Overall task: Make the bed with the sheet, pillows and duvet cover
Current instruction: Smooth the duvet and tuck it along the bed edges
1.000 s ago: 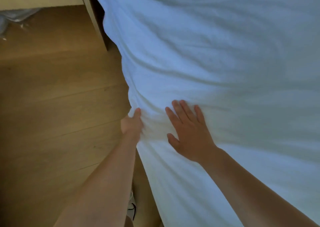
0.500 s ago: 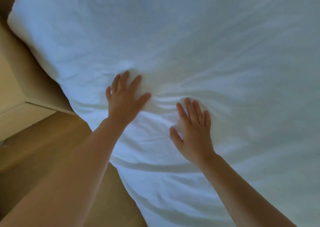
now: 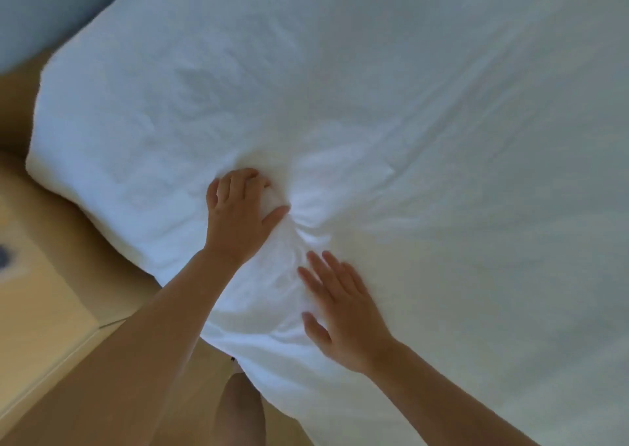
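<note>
A white duvet [image 3: 425, 112] covers the whole bed and fills most of the view, with its rounded corner at the upper left. My left hand [image 3: 240, 215] is curled into the fabric near the bed's left side, and a bunch of cloth with creases radiates from its grip. My right hand [image 3: 343, 313] lies flat on the duvet just below and to the right, fingers spread, holding nothing. No pillows or separate sheet show.
A light wooden bedside unit [image 3: 44, 295] stands left of the bed, close to the duvet's edge. Wooden floor [image 3: 190, 408] shows at the bottom left, with my leg [image 3: 243, 411] beside the bed. A blue-grey wall [image 3: 51, 9] is at the top left.
Both hands have moved up the bed from its side edge toward the corner. My left hand, flat half a second ago, has now closed on a bunch of duvet fabric.
</note>
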A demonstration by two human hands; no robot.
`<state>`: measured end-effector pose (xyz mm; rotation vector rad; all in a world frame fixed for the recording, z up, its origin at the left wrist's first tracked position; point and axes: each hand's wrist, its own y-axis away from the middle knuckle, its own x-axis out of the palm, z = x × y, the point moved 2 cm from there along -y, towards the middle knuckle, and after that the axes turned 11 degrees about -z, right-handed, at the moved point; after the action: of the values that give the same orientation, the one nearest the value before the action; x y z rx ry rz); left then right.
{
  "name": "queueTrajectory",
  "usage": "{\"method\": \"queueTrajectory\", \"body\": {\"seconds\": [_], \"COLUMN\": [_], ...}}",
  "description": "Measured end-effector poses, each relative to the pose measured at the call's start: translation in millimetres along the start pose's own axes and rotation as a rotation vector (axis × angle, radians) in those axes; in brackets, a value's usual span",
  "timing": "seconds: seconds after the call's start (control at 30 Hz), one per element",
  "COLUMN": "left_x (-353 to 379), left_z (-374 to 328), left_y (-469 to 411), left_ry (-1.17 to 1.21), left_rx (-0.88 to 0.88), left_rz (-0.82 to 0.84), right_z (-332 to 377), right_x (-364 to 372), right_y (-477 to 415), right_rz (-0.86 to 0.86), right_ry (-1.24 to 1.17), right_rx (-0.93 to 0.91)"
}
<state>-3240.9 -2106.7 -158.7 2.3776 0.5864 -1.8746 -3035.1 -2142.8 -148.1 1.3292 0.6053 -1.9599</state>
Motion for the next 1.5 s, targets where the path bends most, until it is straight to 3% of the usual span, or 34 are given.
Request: {"method": "queueTrajectory", "body": {"seconds": [0.07,0.23,0.33,0.37,0.47,0.57,0.63,0.7,0.77,0.83,0.9,0.93,1.07,1.13,1.2,1.4,1.5], "left_x": [-1,-5,-15,-16,-11,-5,-4,-3,0,2,3,3,1,-3,-7,9,24], "left_z": [15,94,140,151,187,228,244,245,244,242,241,242,232,216,188,58,-2], "left_y": [-27,-119,-164,-175,-199,-205,-207,-208,-207,-207,-207,-209,-212,-211,-204,-133,-96], "left_ry": [0.011,0.007,-0.048,-0.045,-0.056,-0.139,-0.144,-0.114,-0.086,-0.072,-0.064,-0.062,-0.03,0.034,0.117,0.178,0.182], "left_rx": [-0.005,-0.055,0.1,0.155,0.186,0.087,0.011,-0.015,-0.043,-0.073,-0.065,-0.06,-0.18,-0.281,-0.286,0.129,0.202], "left_rz": [0.044,0.098,0.058,0.044,0.07,0.157,0.168,0.156,0.139,0.132,0.131,0.129,0.146,0.12,0.08,0.281,0.292], "right_z": [-5,-25,-25,-12,59,118,114,77,14,-34,-44,-34,40,50,35,-70,-120], "right_x": [-5,-3,10,22,66,80,65,38,12,-6,5,16,55,51,39,1,-19], "right_y": [-34,-154,-228,-251,-303,-319,-326,-342,-362,-384,-414,-432,-487,-486,-465,-282,-153], "right_rz": [-0.109,-0.231,-0.32,-0.286,-0.106,0.092,0.052,-0.246,-0.491,-0.508,-0.419,-0.351,-0.068,-0.055,-0.136,-0.159,-0.162], "right_ry": [-0.001,0.037,0.051,0.077,0.084,-0.024,-0.153,-0.128,-0.026,0.003,0.069,0.089,0.048,0.041,0.076,0.272,0.343], "right_rx": [0.205,0.501,0.79,0.773,0.467,0.108,-0.06,-0.012,0.342,0.778,0.957,0.899,0.335,0.2,0.236,0.672,0.892]}}
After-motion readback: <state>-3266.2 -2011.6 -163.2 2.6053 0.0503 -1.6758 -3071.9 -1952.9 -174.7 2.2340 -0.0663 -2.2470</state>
